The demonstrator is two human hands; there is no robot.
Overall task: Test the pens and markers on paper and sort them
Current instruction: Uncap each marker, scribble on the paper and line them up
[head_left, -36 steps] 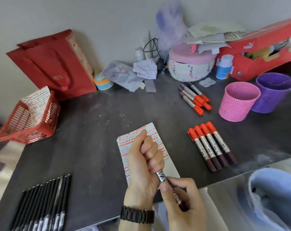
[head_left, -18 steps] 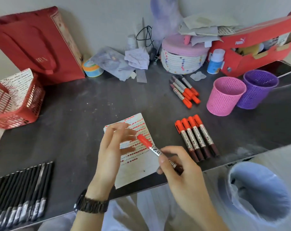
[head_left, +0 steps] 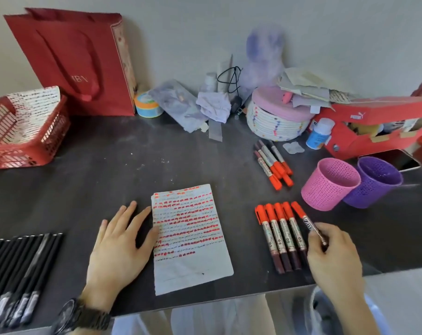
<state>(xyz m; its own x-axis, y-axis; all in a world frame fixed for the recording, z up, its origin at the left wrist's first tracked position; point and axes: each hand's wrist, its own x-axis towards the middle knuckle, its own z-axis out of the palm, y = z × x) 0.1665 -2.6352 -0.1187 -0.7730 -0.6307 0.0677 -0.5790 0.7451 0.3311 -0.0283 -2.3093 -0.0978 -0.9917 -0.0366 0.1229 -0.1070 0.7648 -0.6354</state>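
Observation:
A white paper [head_left: 193, 259] covered in rows of red test marks lies at the table's front middle. My left hand [head_left: 119, 247] rests flat on the table, its thumb touching the paper's left edge. My right hand [head_left: 333, 257] pinches an orange-capped marker [head_left: 304, 218] and holds it at the right end of a row of several orange-capped markers [head_left: 281, 235]. A second group of orange-capped markers [head_left: 274, 163] lies farther back. Black pens [head_left: 19, 267] lie in a row at the front left.
A pink cup [head_left: 328, 187] and a purple cup [head_left: 374, 182] stand at the right. A red basket [head_left: 24, 146] holding marked paper sits at the far left, a red bag [head_left: 79, 64] behind it. Clutter, a round woven box [head_left: 277, 119] and a red shoebox [head_left: 374, 131] line the wall.
My left hand pressed the cap on, let go of the marker and settled flat beside the paper. My right hand carried the capped marker rightward to the row of markers.

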